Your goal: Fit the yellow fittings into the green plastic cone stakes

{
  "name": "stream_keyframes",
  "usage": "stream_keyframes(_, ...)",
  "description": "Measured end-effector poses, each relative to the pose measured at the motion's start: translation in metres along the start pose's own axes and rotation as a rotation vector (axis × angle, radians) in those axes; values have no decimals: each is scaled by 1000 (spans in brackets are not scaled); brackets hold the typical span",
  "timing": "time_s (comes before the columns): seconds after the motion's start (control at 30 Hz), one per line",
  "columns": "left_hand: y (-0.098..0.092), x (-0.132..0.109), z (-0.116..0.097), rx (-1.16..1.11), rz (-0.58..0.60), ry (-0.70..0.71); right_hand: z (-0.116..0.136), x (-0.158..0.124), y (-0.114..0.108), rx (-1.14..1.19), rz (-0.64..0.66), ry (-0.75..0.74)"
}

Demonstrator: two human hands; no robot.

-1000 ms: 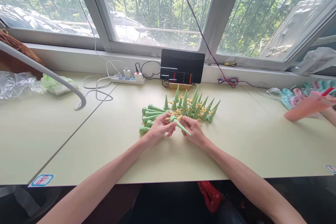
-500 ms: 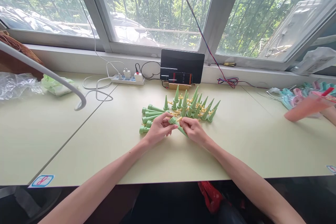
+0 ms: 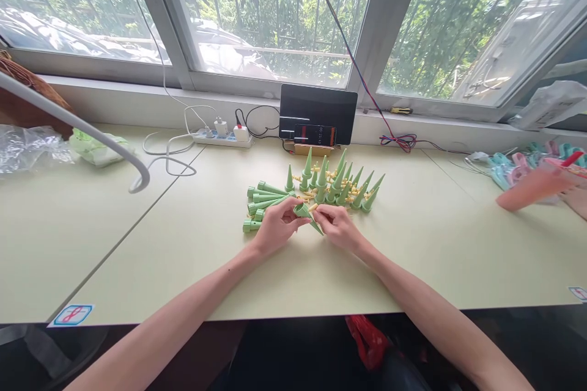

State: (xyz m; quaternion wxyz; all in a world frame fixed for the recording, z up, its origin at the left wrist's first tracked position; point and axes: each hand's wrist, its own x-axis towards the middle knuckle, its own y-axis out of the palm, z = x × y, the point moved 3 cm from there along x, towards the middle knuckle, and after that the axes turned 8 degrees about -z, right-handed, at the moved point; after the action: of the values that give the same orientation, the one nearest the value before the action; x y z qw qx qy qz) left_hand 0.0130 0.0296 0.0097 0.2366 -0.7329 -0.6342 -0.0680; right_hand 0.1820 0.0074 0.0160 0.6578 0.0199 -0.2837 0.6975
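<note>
Between the thumb and fingers of my left hand (image 3: 277,225) is a hollow green plastic spike (image 3: 302,212). Its wide open end faces up and its point slants down to the right. My right hand (image 3: 338,226) is closed, pinching a small yellow peg (image 3: 313,208) close beside the spike's open end. Left of my hands lies a pile of green spikes with ribbed caps (image 3: 263,198). Just beyond them, several green cones (image 3: 321,177) stand point up, with small yellow pegs (image 3: 316,170) scattered among them.
A tablet (image 3: 343,113) with a phone (image 3: 316,134) leaning before it stands at the back. A power strip (image 3: 224,139) with cables lies left of it. Bundled wires (image 3: 400,143) lie to the right. A pink cup (image 3: 534,186) is at far right, near another person's hand (image 3: 578,200).
The green spike has turned in my left hand, so its open mouth now shows and its point has shifted slightly left. My right hand has barely moved.
</note>
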Motion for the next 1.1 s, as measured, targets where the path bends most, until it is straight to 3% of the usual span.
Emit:
stream_keyframes(0.37, 1, -2, -4, 163, -116, 366, -3, 0, 1, 79, 15, 63)
stream_keyframes(0.47, 0, -2, -4, 167, -127, 399, -4, -1, 1, 82, 12, 62)
stream_keyframes(0.6, 0, -2, -4, 105, -112, 328, -4, -1, 2, 89, 13, 67)
stream_keyframes(0.9, 1, -1, 2, -169, -12, -13, -5, -1, 2, 89, 32, 60)
stream_keyframes(1.1, 1, 2, -2, -301, 48, -138, -7, -2, 3, 52, 39, 45)
